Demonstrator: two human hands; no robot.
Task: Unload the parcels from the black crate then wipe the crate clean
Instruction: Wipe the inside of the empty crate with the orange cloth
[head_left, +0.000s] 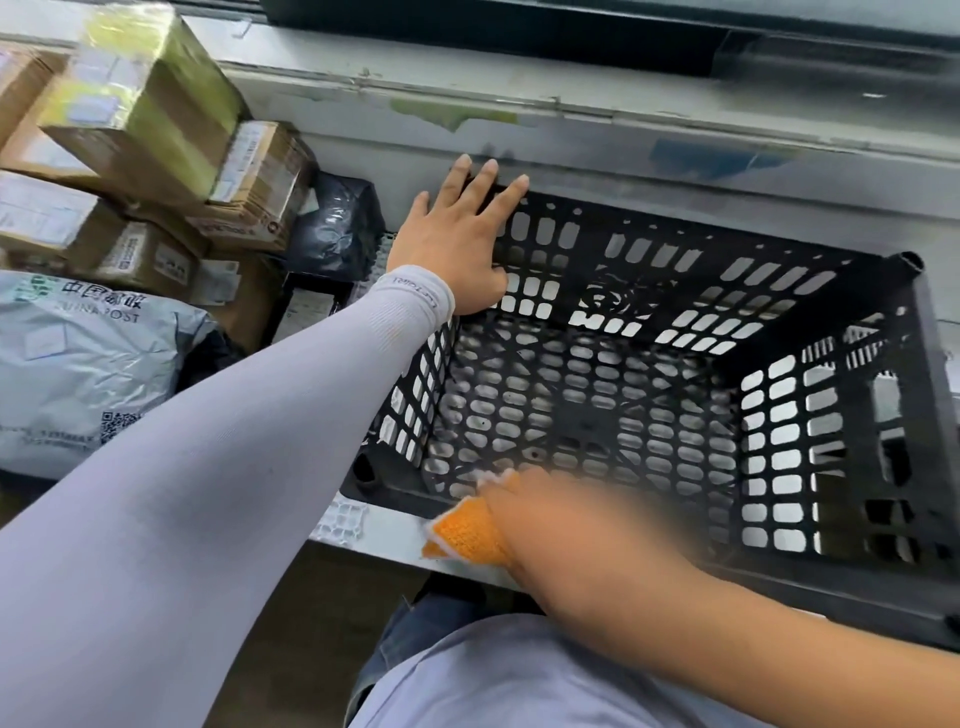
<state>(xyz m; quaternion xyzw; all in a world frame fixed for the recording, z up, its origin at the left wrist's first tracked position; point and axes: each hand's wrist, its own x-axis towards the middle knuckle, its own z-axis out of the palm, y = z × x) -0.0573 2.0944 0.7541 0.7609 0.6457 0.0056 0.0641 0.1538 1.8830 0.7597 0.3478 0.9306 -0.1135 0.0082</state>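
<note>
Crate (675, 395): black, perforated walls and floor; stands on the table (384, 535) at its near edge, back wall close to the grey ledge (623, 135) behind; nothing shows inside it, so unloading looks done and wiping is the step in hand.

Parcels (130, 171): cardboard boxes stacked in a loose heap left of the crate, labels outward; probably set there as the nearest space clear of the crate.

Mailer (78, 364): grey plastic post bag, lying flat in front of the boxes; a black bag (337, 228) is wedged between the boxes and the crate's far left corner.

Left hand (457, 244): fingers straight and spread, palm laid over the crate's far left corner, thumb inside the wall; released, not clasping; judged to be steadying the crate against the wiping strokes.

Right hand (561, 514): blurred by motion, at the crate's near left rim, fingers closed round the cloth.

Cloth (467, 535): orange, bunched, poking out left of the right hand, over the near rim.

Surface and room: table pale grey, worn; ledge scuffed, with green and blue paint marks; a dark band, perhaps a window frame, runs above.
</note>
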